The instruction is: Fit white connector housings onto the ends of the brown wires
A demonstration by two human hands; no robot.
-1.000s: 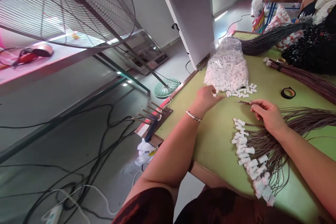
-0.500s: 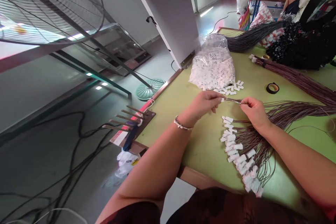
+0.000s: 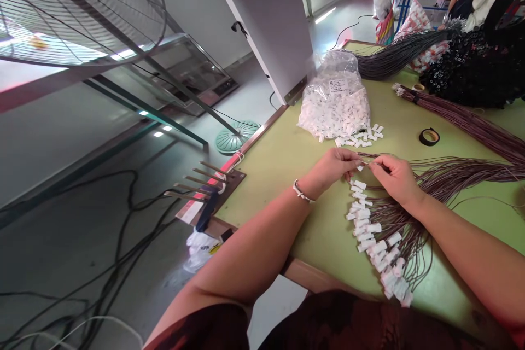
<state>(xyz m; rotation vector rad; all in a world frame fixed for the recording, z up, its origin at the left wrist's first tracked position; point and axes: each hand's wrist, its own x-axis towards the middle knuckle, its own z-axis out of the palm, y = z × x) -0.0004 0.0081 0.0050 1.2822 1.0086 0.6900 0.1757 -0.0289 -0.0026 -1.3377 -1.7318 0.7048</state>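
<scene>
A small white connector housing (image 3: 360, 168) is pinched between the thumb and fingers of my left hand (image 3: 337, 166). Just right of it, my right hand (image 3: 394, 176) is closed on the end of a thin brown wire (image 3: 368, 163). The two hands' fingertips nearly touch at the housing. Below them, a row of wires fitted with white connectors (image 3: 363, 224) fans out over the green tabletop. These wires run back into a brown wire bundle (image 3: 459, 175) on the right. Several loose housings (image 3: 361, 138) lie just beyond my left hand.
A clear bag of white housings (image 3: 336, 101) stands at the back. Black tape (image 3: 429, 136), a tied brown bundle (image 3: 447, 109) and black wires (image 3: 402, 57) lie to the right. A pronged rack (image 3: 213, 191) is fixed at the left edge. A person (image 3: 471, 0) sits beyond.
My left hand has moved right with the white connector housing, closing the gap to my right hand. The right hand stays nearly in place, and the view has shifted slightly.
</scene>
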